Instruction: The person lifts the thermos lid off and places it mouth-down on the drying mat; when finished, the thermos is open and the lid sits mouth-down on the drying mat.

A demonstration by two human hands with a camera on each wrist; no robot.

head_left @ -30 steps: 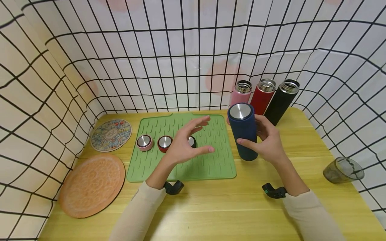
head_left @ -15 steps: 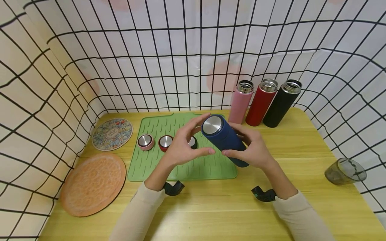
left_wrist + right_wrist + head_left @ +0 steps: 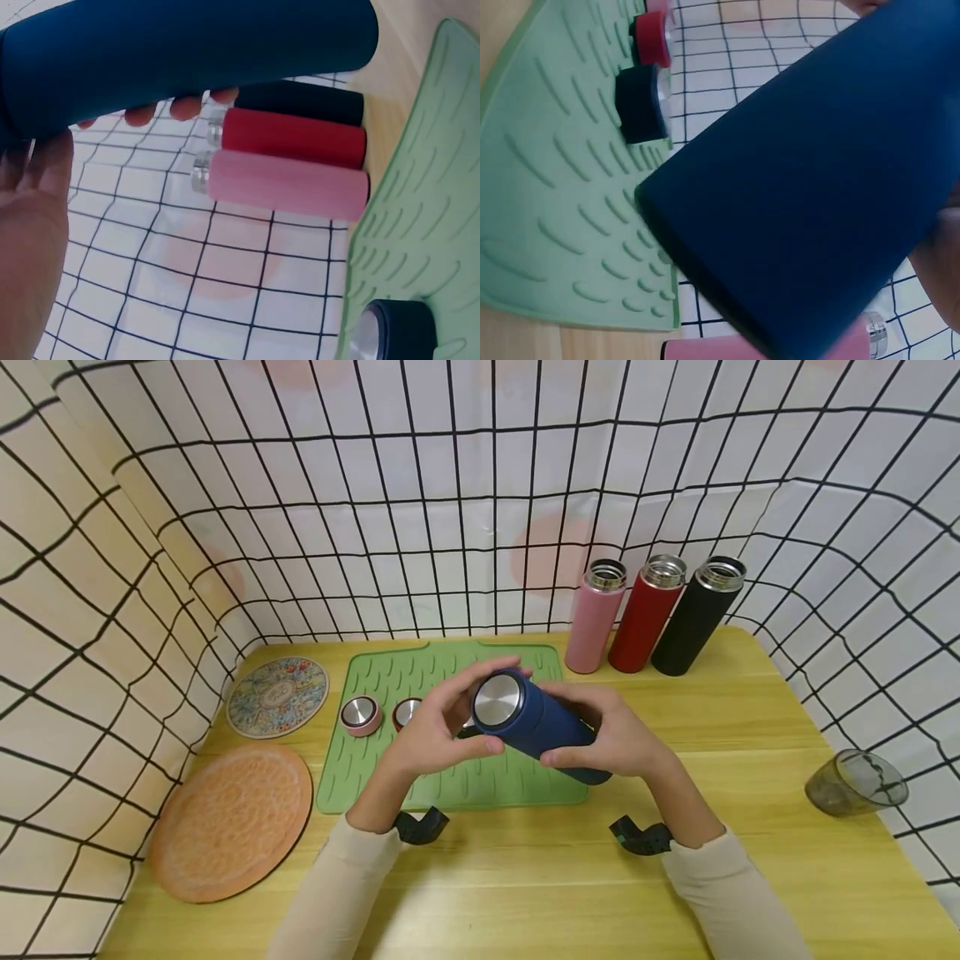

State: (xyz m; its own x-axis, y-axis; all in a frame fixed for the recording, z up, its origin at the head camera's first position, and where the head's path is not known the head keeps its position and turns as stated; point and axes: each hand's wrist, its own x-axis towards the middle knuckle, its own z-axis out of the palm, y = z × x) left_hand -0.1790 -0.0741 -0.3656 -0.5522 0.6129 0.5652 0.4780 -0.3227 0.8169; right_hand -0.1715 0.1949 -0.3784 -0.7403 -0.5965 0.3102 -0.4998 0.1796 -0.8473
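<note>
A navy blue thermos bottle with a steel-topped lid is held in the air, tilted with its lid toward the left. My right hand grips its body, thumb in front and fingers behind. Around the lid end curls my left hand, its thumb at the lower edge of the lid. The left wrist view shows the bottle's dark body spanning above my palm. Below lies a green ribbed mat bearing a pink lid, a red lid and a black lid, mostly hidden in the head view.
Lidless pink, red and black bottles stand at the back right. A smoky glass is at the right edge. On the left lie a patterned round mat and an orange round mat. Gridded cloth encloses the table.
My right hand has carried the blue bottle left from beside the standing bottles and tilted it. The left hand, earlier open and apart, now closes round the lid end.
</note>
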